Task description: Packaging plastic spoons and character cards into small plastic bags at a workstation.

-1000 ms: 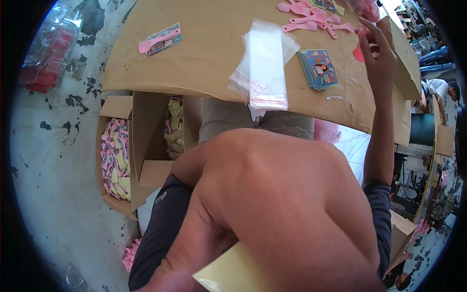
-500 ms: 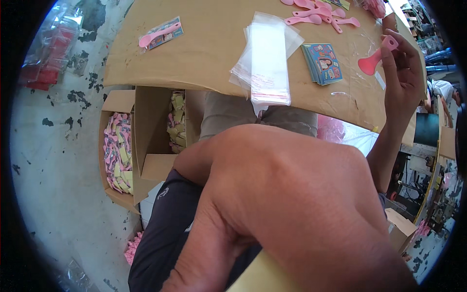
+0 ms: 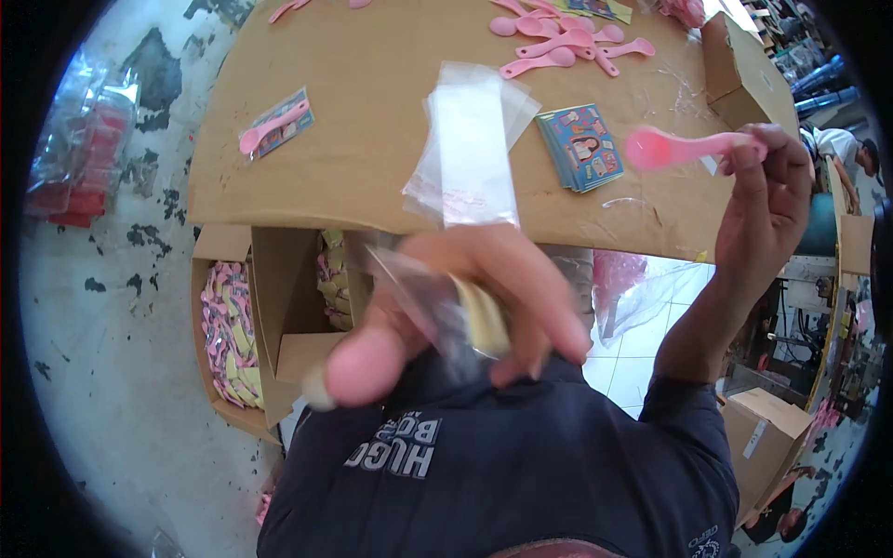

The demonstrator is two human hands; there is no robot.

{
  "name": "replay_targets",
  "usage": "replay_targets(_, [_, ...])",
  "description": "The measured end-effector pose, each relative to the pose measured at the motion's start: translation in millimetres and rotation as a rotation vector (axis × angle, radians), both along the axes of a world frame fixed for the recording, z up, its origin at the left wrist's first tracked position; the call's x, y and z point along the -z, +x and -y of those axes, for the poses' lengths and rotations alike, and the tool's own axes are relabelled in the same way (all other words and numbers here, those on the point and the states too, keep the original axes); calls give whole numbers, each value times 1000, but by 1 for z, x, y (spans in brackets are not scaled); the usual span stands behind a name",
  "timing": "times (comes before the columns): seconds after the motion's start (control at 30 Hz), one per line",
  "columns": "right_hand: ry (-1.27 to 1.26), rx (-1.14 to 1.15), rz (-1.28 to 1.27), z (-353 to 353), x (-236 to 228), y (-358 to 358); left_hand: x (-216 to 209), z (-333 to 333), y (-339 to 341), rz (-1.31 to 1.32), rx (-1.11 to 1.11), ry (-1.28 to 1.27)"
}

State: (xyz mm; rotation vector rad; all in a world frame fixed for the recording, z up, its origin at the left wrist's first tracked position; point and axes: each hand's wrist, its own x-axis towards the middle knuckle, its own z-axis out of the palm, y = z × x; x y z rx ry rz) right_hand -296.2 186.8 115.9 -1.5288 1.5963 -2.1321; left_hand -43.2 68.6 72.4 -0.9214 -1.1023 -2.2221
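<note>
Close in front, blurred by motion, my left hand (image 3: pixel 465 270) has a clear plastic bag (image 3: pixel 419 298) between thumb and fingers; something pale yellow (image 3: pixel 481 316) shows against it, too smeared to make out. On the right, above the table edge, my right hand (image 3: pixel 772 186) grips a pink spoon (image 3: pixel 665 149) by its handle end, bowl pointing left. Between the hands lie a stack of blue printed cards (image 3: pixel 581 149) and a fanned stack of clear plastic sleeves (image 3: pixel 474 149). A pile of loose pink spoons (image 3: pixel 563 42) lies at the far side.
On the brown-covered table (image 3: pixel 344 139), a spoon with a card (image 3: pixel 274 126) lies at the left. Below the table edge stand open cartons (image 3: pixel 279 307), one holding many packed spoons (image 3: pixel 231 335). A brown box (image 3: pixel 744 70) stands at the far right.
My left arm, which covered the middle, has swung so its hand shows in front with the bag. My right hand has lowered slightly, turning the spoon level. The view has shifted.
</note>
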Motion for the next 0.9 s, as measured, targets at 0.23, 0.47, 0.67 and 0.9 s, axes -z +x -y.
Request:
replay_targets(0.23, [210, -45, 370, -10, 54, 29, 16, 42, 19, 106, -745, 671])
replay_targets(0.47, [322, -196, 572, -3, 72, 81, 27, 48, 9, -7, -849, 593])
replay_targets(0.67, [280, -255, 637, 6, 73, 93, 35, 37, -14, 66, -837, 579])
replay_targets(0.9, [368, -474, 682, 11, 77, 104, 38, 18, -32, 185, -623, 686])
